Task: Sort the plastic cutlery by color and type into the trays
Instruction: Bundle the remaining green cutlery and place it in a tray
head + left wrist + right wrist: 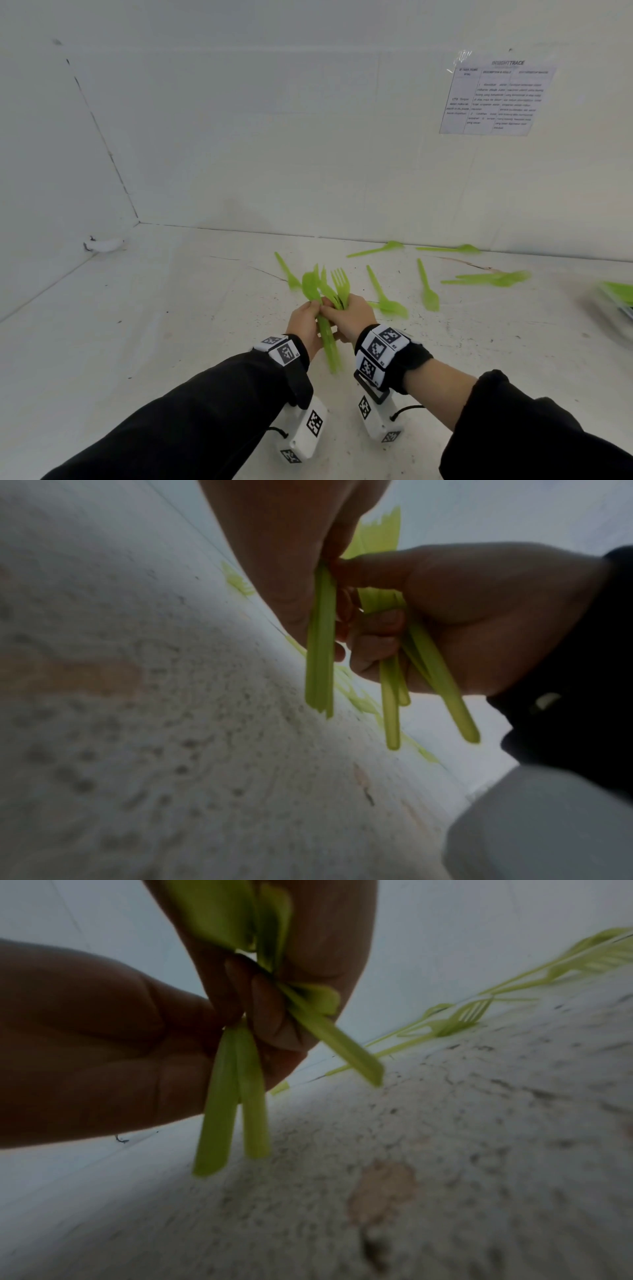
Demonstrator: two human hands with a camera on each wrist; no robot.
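Both hands meet over the table: left hand and right hand each grip green cutlery (forks, perhaps spoons).

The head view is evenly and softly lit with only faint shadows, straight lines bow toward its edges, and motion blur smears the green cutlery at far right; both wrist views are dim and backlit, so each hand is a dark shape; the near floor there is blurred.
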